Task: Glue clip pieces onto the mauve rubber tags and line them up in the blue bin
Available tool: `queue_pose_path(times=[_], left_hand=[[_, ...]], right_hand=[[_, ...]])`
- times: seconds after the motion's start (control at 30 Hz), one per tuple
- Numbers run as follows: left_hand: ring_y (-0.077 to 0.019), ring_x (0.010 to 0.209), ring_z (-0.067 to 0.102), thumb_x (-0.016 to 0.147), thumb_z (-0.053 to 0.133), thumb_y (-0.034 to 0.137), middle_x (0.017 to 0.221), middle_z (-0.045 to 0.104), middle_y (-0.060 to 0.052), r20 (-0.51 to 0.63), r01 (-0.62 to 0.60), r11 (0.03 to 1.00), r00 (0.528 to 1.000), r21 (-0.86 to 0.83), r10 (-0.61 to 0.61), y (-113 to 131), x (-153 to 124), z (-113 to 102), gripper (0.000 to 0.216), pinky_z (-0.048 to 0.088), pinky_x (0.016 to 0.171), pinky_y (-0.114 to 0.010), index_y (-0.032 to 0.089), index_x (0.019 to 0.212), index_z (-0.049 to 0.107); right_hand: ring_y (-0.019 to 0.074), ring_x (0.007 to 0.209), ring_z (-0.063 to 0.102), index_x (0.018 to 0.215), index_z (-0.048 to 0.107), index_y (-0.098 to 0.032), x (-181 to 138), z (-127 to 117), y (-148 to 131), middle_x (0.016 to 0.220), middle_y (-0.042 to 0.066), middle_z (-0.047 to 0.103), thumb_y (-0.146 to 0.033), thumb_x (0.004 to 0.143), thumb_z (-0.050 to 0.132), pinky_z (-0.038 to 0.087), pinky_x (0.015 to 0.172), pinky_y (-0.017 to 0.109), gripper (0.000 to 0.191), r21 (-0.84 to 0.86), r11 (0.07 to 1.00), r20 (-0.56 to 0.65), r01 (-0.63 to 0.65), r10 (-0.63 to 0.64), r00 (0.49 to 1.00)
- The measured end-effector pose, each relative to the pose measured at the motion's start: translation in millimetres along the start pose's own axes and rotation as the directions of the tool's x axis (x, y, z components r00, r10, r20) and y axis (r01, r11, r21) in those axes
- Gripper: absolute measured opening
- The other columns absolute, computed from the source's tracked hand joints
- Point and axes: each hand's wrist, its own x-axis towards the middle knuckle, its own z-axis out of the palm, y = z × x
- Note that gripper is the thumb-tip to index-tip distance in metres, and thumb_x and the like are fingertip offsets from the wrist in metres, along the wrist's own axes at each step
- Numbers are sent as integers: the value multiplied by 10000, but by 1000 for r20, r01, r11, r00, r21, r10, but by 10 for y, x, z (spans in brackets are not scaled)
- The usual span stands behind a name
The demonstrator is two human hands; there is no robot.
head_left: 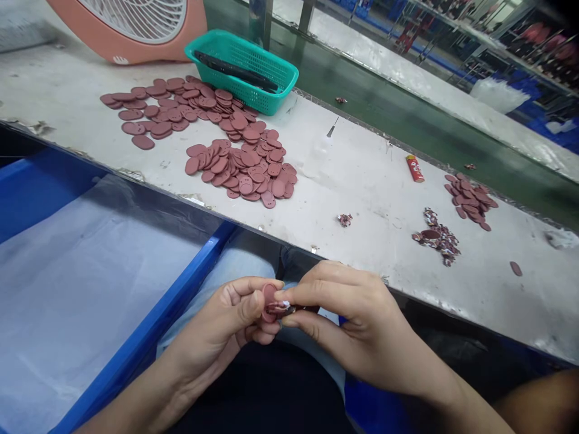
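- The left hand [212,322] clenched a maroon disc [269,294] in front of the tabletop [362,175].
- The right hand [353,319] pinched a printed piece [283,310] against it.
- The disc looked light and flexible, best held by its rim.

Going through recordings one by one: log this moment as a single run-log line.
left hand: holds maroon oval pad | right hand: pinches printed piece against it | nearby: pad piles, teal basket
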Motion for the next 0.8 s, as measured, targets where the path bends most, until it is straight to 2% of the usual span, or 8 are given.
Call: queue_pose_path(times=[0.3,0.47,0.67,0.8], left_hand=[[-85,548,640,614,945,413,637,745,-11,-8,-6,1000,1000,-6,5,0,-38,29,331,526,534,-139,204,839,822],[-87,581,677,647,933,390,667,773,-3,73,-82,997,994,6,81,34,-47,25,285,522,557,-122,230,858,824],[-81,557,690,606,953,373,648,779,18,131,-114,993,985,8,112,81,-95,37,303,497,526,-93,249,851,826],[-78,513,662,618,940,378,607,757,27,187,-95,995,978,-13,96,87,-134,18,304,475,484,-102,259,871,822]], right_hand=[[96,801,659,1003,710,-120,-36,19,-61,910,33,725,-93,920,685,537,764,206,91,-29,999,14,26,-26,1000],[91,838,656,1067,705,-96,-66,17,-93,932,35,726,-87,925,679,552,792,201,144,-15,998,1,59,-59,998],[118,734,648,1099,711,-105,-68,47,-188,873,41,722,-86,921,667,577,664,234,185,-89,993,-34,71,-74,997],[123,714,659,1098,721,-109,-70,63,-256,854,44,735,-76,907,684,595,648,227,197,-113,992,-35,56,-61,998]])
